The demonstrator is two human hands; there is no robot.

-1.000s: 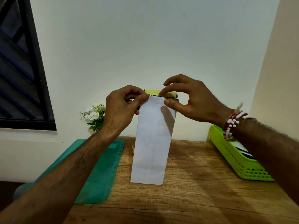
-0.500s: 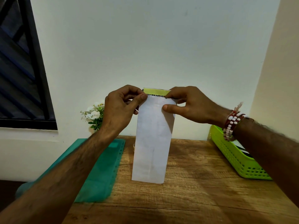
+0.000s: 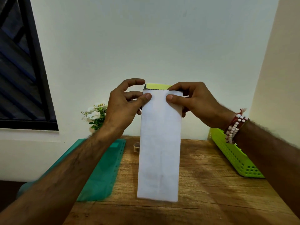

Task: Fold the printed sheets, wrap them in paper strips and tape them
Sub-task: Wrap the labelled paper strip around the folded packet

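L hand & R hand pinch top corners of white strip, held up over table centre; folded sheet peeks behind top. Line edges up square, pinch firm b4 wrapping.

the paper strip is plain white. above it, at 12 o'clock, a yellow-green sheet shows a dark printed edge. teal folder at 8 o'clock. lime basket with a grid of holes at 3 o'clock. brown wood-grain table. white flowers with green leaves at 9 o'clock. red and white beaded bracelet.
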